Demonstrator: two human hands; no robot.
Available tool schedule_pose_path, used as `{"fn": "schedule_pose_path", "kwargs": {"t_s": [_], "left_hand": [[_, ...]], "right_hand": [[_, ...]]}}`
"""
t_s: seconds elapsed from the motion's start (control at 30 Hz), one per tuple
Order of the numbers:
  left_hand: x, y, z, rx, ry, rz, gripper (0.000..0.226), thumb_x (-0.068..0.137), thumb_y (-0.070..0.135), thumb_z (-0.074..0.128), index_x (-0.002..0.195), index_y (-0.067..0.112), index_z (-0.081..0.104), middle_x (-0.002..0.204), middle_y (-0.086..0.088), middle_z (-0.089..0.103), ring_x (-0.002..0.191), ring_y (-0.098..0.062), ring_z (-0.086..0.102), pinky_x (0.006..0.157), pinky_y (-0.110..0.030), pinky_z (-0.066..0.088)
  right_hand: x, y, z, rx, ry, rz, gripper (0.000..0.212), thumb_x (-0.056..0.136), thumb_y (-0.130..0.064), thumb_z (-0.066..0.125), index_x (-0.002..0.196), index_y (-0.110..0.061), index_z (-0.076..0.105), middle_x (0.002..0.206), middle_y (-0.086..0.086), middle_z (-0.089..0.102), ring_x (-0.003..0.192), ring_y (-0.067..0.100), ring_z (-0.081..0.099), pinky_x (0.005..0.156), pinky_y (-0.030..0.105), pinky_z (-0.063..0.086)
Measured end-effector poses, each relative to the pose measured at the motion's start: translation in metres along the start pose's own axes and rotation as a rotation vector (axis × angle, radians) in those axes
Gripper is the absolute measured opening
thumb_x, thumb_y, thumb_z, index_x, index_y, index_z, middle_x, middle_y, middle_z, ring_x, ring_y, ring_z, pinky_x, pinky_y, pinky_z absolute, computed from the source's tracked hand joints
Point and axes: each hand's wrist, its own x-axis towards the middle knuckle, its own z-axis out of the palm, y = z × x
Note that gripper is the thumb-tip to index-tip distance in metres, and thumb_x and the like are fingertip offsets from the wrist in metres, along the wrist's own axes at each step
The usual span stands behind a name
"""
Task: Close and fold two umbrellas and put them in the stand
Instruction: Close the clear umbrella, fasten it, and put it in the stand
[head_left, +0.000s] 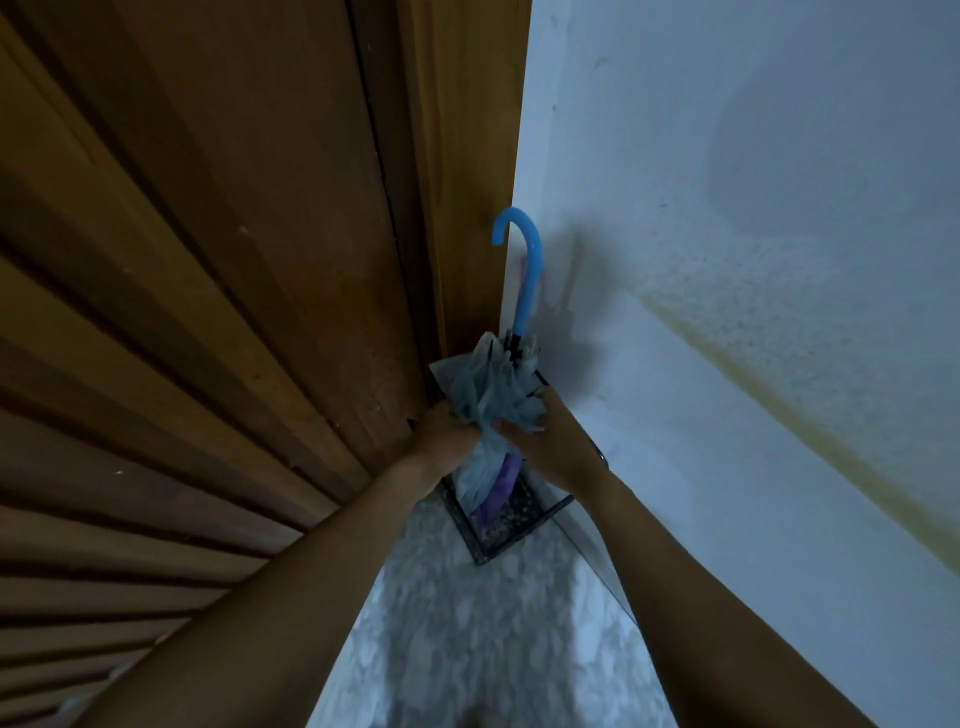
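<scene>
A closed umbrella (491, 395) with pale blue-grey fabric and a bright blue hooked handle (525, 270) stands upright in a dark square stand (488, 543) in the corner. My left hand (441, 434) grips its bunched fabric from the left. My right hand (550, 441) presses against the fabric from the right, fingers wrapped around it. A purple umbrella (501, 486) sits lower in the same stand, mostly hidden behind the pale one. Its pinkish handle (522, 270) peeks out behind the blue one.
A brown wooden door (208, 260) with slatted panels fills the left. A white wall (753, 260) with a yellowish stain band runs along the right. Speckled light floor (467, 649) lies below, between my forearms.
</scene>
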Motion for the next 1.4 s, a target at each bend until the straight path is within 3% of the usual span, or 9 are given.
{"fn": "schedule_pose_path", "kwargs": {"t_s": [0.13,0.33,0.6,0.73,0.9,1.07,1.13,1.27,1.4], "left_hand": [[0.017,-0.010,0.000,-0.018,0.043,-0.039,0.040,0.074,0.015,0.067,0.113,0.015,0.061,0.116,-0.006,0.067,0.106,-0.026,0.064,0.098,-0.045,0.052],[0.006,-0.005,0.001,0.012,0.074,0.028,0.025,0.071,0.020,0.066,0.095,0.015,0.063,0.100,-0.011,0.069,0.096,-0.028,0.066,0.089,-0.038,0.052],[0.004,-0.006,0.011,0.111,0.098,0.055,0.038,0.085,0.009,0.063,0.122,0.003,0.058,0.117,-0.012,0.065,0.111,-0.028,0.062,0.100,-0.043,0.049],[0.010,-0.015,0.014,0.242,0.143,0.019,0.041,0.089,0.006,0.057,0.130,0.002,0.053,0.129,-0.017,0.060,0.120,-0.033,0.057,0.101,-0.039,0.046],[0.016,-0.026,0.012,0.231,0.094,-0.140,0.049,0.089,0.008,0.059,0.135,-0.002,0.048,0.135,-0.019,0.055,0.123,-0.035,0.055,0.098,-0.035,0.048],[0.020,-0.023,0.003,0.119,0.106,-0.071,0.010,0.090,-0.004,0.056,0.094,0.004,0.061,0.086,-0.011,0.060,0.082,-0.029,0.063,0.071,-0.028,0.047],[0.014,-0.025,0.000,0.121,0.136,-0.027,0.018,0.091,0.002,0.059,0.109,0.002,0.061,0.087,-0.009,0.061,0.078,-0.022,0.059,0.063,-0.023,0.046],[0.002,-0.027,-0.003,0.111,0.100,-0.013,0.039,0.092,0.013,0.061,0.130,0.007,0.055,0.123,-0.008,0.062,0.113,-0.025,0.059,0.098,-0.032,0.048],[-0.014,-0.013,-0.008,0.019,0.072,-0.039,0.045,0.093,0.013,0.061,0.136,0.009,0.051,0.130,-0.011,0.059,0.118,-0.028,0.058,0.094,-0.029,0.048]], "right_hand": [[0.011,0.012,0.010,-0.041,0.099,0.009,0.040,0.085,-0.040,0.069,0.117,-0.020,0.056,0.108,-0.003,0.071,0.099,0.012,0.068,0.088,0.036,0.057],[0.000,-0.002,0.008,-0.113,0.163,-0.022,0.018,0.096,-0.024,0.061,0.106,-0.022,0.046,0.087,-0.017,0.054,0.073,-0.010,0.051,0.058,-0.002,0.040],[-0.007,-0.005,0.010,-0.182,0.163,-0.005,0.029,0.098,-0.022,0.056,0.123,-0.009,0.047,0.115,0.009,0.066,0.099,0.023,0.064,0.077,0.030,0.049],[-0.007,0.010,0.019,-0.255,0.136,0.064,0.029,0.099,-0.020,0.054,0.124,-0.007,0.047,0.109,0.004,0.063,0.097,0.017,0.061,0.069,0.017,0.039],[0.002,0.025,0.028,-0.406,-0.024,0.222,0.032,0.101,-0.010,0.042,0.130,0.000,0.047,0.127,0.019,0.058,0.110,0.033,0.059,0.081,0.030,0.044],[-0.001,0.025,0.024,-0.350,0.096,0.226,0.039,0.094,-0.016,0.058,0.129,-0.007,0.045,0.114,0.015,0.064,0.101,0.030,0.064,0.068,0.022,0.041],[-0.005,0.025,0.024,-0.329,0.142,0.189,0.044,0.090,-0.020,0.063,0.128,-0.014,0.043,0.110,0.010,0.062,0.091,0.027,0.064,0.066,0.026,0.044],[-0.014,0.013,0.024,-0.268,0.141,0.165,0.051,0.090,-0.024,0.065,0.134,-0.017,0.040,0.117,0.008,0.064,0.098,0.017,0.062,0.075,0.025,0.046],[-0.027,-0.006,0.018,-0.241,0.146,0.150,0.063,0.095,-0.026,0.062,0.148,-0.015,0.030,0.140,0.006,0.053,0.123,0.016,0.053,0.082,0.010,0.033]]}}
